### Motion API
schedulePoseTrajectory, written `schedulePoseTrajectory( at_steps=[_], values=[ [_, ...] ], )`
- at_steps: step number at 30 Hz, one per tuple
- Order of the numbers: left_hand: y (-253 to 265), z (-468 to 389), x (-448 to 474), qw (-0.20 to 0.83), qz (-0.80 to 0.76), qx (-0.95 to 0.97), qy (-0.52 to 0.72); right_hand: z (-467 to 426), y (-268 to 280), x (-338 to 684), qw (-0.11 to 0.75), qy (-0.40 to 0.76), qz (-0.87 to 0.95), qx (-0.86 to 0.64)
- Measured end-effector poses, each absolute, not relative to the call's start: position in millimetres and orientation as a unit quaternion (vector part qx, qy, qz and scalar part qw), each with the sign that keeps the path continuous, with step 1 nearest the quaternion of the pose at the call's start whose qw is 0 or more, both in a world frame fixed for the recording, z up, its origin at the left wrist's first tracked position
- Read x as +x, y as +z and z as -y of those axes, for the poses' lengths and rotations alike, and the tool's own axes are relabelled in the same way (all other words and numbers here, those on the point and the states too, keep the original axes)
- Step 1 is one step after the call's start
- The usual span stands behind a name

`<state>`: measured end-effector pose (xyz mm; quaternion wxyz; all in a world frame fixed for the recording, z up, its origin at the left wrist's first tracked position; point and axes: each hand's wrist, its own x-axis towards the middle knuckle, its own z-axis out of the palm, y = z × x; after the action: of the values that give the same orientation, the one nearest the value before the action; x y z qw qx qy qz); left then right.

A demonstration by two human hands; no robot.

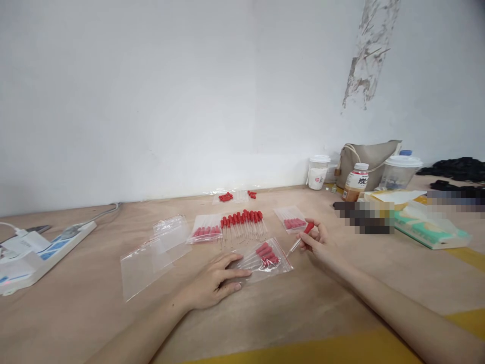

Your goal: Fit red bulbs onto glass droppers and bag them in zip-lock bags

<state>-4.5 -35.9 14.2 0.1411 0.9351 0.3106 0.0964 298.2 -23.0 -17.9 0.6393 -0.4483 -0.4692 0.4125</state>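
Observation:
My left hand [217, 283] lies with its fingers spread, resting on the left end of a clear zip bag [278, 270]. Inside that bag are several droppers with red bulbs [267, 253]. My right hand [315, 238] is closed around a single glass dropper [309, 227] by its red bulb. The tip of this dropper points down and left at the bag's right end, by the red zip line; whether it is inside I cannot tell. Behind the bag, several loose droppers [242, 220] lie side by side, bulbs toward the wall.
Filled bags lie at the left [206, 228] and right [290, 218] of the loose droppers. Flat clear bags [146, 268] are further left, near a power strip [49, 255]. Red bulbs [226, 196] sit by the wall. A cup [317, 173], bottle [355, 183] and tissue pack [428, 230] stand right.

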Motion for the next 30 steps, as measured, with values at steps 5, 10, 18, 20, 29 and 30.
schedulePoseTrajectory(
  at_steps=[5,10,18,20,29,30],
  values=[
    [14.8,36.1,-4.4,0.137,-0.308,0.937,0.096,30.8,-17.8,289.0,0.610,0.468,0.464,-0.440],
    [14.0,35.9,-4.6,0.125,-0.304,0.940,0.091,36.8,-8.0,300.8,0.463,0.599,0.470,-0.453],
    [12.0,35.4,-5.4,0.118,-0.309,0.938,0.104,32.2,-5.8,322.5,0.338,0.519,0.614,-0.489],
    [12.8,35.6,-5.2,0.119,-0.310,0.937,0.105,32.8,-6.8,316.0,0.357,0.533,0.607,-0.469],
    [12.9,33.1,-4.7,0.117,-0.308,0.939,0.095,35.9,-5.1,301.9,0.349,0.533,0.619,-0.460],
    [13.0,33.2,-4.7,0.116,-0.309,0.939,0.093,36.0,-5.5,301.3,0.347,0.528,0.623,-0.460]
  ],
)
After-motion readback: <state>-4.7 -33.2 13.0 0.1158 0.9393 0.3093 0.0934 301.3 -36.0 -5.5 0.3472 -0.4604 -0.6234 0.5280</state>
